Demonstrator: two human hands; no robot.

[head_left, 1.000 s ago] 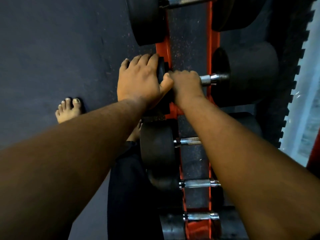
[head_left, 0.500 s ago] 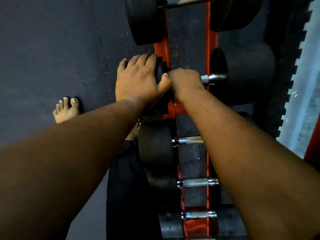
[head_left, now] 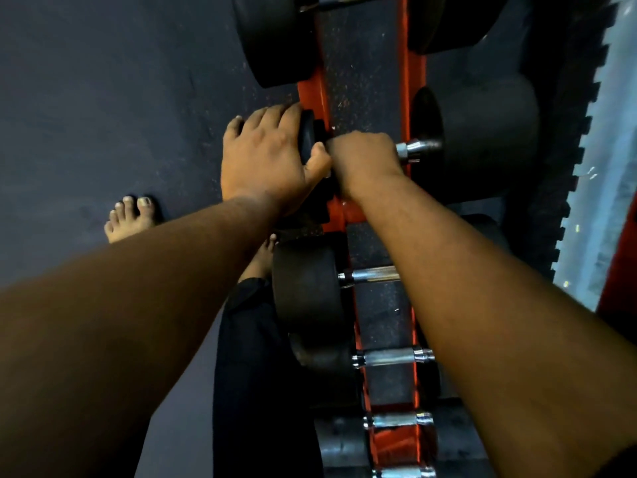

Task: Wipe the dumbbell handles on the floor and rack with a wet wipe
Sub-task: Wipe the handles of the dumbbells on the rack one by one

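The person leans over a red rack that runs from the near edge of the view to the far edge, with dumbbells lying crosswise on its two rails. The dumbbell being worked on sits about midway along the rack. Its right-hand black head overhangs the rack's right rail, and its chrome handle spans the gap between the rails.

The left hand is draped over the dumbbell's left-hand head at the rack's left rail, fingers spread and bent over the rim, thumb pressed against the inner side next to the other fist. The right hand is wrapped in a fist around the handle, covering most of it; only a short bright stub of chrome shows between the knuckles and the right head. The wet wipe cannot be made out; whether it is inside the fist cannot be told.

Nearer along the rack lie more dumbbells, one with a large black head by the left rail and several chrome handles crossing below the right forearm. A bigger dumbbell rests at the far end. Bare toes stand on the dark rubber floor left of the rack, and a toothed mat edge runs along the right.
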